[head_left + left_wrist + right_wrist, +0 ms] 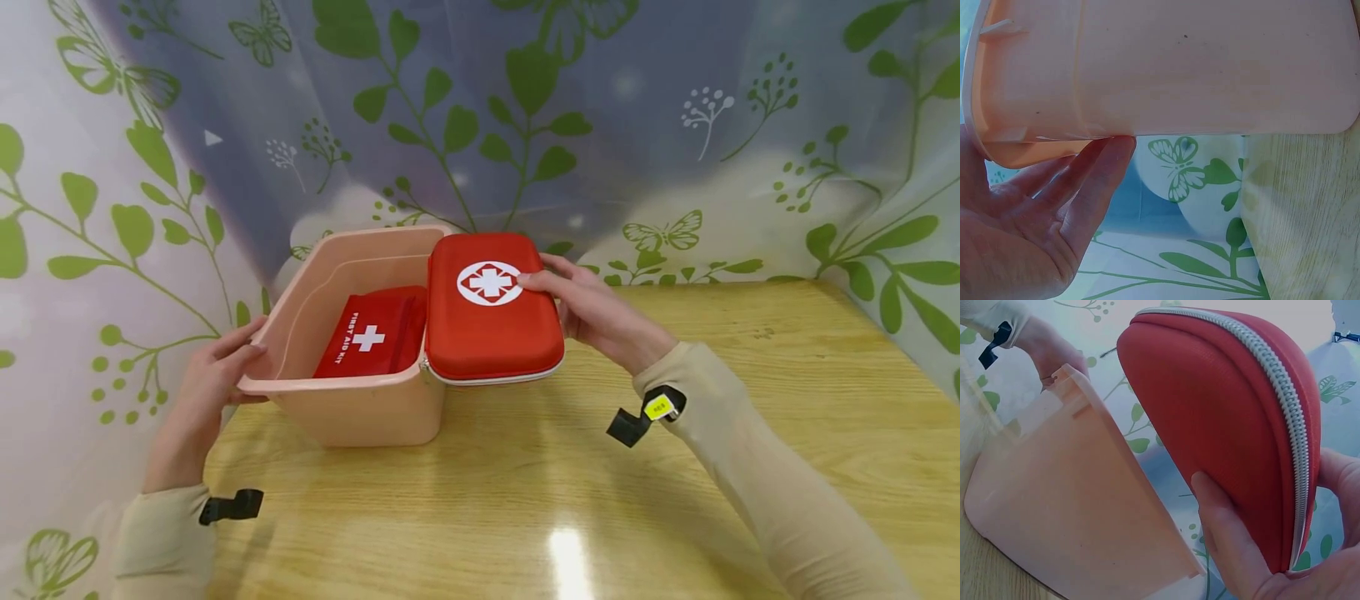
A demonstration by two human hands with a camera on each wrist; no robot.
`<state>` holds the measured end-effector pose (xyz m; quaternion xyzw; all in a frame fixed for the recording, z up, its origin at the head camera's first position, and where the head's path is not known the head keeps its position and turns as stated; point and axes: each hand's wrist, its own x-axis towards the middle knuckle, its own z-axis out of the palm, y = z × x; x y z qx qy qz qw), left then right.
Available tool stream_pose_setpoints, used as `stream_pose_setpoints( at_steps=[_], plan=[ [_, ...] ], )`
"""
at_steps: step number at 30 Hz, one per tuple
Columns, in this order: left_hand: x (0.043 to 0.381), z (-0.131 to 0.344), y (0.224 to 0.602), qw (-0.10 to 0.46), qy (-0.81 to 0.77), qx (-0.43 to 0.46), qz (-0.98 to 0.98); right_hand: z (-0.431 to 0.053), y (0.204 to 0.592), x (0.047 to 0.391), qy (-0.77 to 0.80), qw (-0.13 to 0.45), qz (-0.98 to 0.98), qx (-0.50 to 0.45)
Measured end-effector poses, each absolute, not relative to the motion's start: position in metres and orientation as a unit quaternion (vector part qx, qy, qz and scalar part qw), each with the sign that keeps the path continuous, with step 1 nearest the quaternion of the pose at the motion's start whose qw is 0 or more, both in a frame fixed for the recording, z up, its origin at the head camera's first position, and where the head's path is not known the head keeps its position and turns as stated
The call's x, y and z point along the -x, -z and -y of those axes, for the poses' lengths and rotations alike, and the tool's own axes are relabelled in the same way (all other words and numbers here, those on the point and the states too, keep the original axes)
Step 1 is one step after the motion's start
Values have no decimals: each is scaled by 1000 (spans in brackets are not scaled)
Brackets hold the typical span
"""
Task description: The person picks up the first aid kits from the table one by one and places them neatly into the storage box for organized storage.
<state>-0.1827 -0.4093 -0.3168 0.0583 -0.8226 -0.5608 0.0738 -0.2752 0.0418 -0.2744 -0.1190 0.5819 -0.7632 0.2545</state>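
Observation:
A red zippered first aid case (480, 333) with a white cross emblem is held by its right side in my right hand (592, 308), thumb on top. In the head view it overlaps the right rim of a peach plastic bin (360, 417). The right wrist view shows the case (1222, 412) edge-on, raised beside the bin (1079, 487), with its zip closed. My left hand (213, 383) grips the bin's left rim, fingers under the lip in the left wrist view. Inside the bin lies a red pouch (375, 333) lettered FIRST AID KIT; the case hides part of it.
The bin stands on a wooden table (525, 500) near its left end. A patterned curtain (637, 125) with green leaves and butterflies hangs behind and to the left. Black straps (633, 425) stick out from both wrists.

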Motion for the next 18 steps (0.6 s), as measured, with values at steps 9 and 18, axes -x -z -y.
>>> stream_pose_setpoints(
  at_steps=[9,18],
  plan=[
    [181,413,316,75,586,-59,805,-30,271,278,763,257,-580,126],
    [184,411,316,70,561,-62,823,-26,274,280,763,258,-580,122]
  ],
)
